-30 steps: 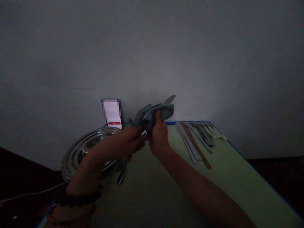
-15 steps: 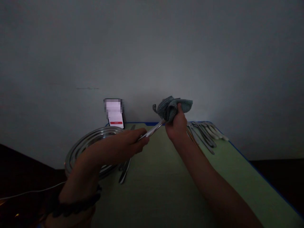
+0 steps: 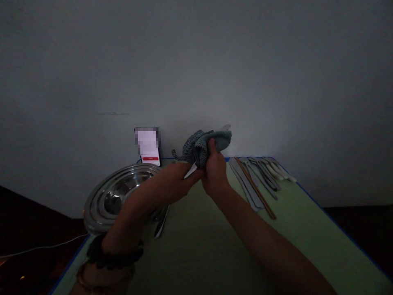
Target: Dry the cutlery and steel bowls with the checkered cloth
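Note:
Above the far part of the table, my left hand (image 3: 173, 180) is closed on the handle of a shiny metal table knife (image 3: 190, 170). A rounded pale tip sticks out beyond the cloth; the middle of the knife is hidden. My right hand (image 3: 216, 170) is closed round a bunched grey-green cloth (image 3: 202, 146), which is wrapped about the knife, thumb on top. Both hands are close together, nearly touching. Beneath my left forearm lie several metal pieces of cutlery (image 3: 161, 223), partly covered.
A wide metal bowl (image 3: 95, 200) stands at the left. Behind it a lit phone (image 3: 150, 145) leans against the wall. Right of my hands lie table knives (image 3: 245, 186), wooden chopsticks (image 3: 260, 192), metal cutlery (image 3: 267, 180) and white-handled pieces (image 3: 281, 172) on the green table (image 3: 196, 246).
My right hand and the cloth have moved left and down the knife towards my left hand. The knife's tip now shows past the cloth, and less of its handle shows.

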The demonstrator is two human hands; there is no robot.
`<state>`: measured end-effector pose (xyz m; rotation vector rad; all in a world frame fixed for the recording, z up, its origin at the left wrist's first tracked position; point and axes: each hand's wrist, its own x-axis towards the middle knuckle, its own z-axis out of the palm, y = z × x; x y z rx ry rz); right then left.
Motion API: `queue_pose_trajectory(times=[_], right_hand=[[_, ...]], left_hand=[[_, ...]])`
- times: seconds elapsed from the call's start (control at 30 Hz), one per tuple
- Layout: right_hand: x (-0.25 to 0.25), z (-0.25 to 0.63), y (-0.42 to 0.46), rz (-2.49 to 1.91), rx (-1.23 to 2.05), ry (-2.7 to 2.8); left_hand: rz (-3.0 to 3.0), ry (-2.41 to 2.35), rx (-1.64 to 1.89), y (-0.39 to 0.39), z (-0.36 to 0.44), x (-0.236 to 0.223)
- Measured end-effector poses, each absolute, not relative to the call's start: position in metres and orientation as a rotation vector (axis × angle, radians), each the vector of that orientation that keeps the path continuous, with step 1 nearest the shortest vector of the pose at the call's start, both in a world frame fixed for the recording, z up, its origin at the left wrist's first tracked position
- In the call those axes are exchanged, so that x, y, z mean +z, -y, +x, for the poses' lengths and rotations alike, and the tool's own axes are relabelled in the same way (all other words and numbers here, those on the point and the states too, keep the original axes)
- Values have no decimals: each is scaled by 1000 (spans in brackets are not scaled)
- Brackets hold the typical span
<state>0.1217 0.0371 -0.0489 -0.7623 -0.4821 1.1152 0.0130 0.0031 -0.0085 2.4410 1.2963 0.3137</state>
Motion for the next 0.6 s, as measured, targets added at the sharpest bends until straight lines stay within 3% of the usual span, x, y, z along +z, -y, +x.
queue_pose_trajectory(times=[0.23,0.6], right_hand=[[-29,149,-48,-571,1223,316],[-28,150,-39,-587,1237,337]], left_hand=[[2383,-1310,2,6,8,-4],[2388,-1289,-11,12,6,-7]])
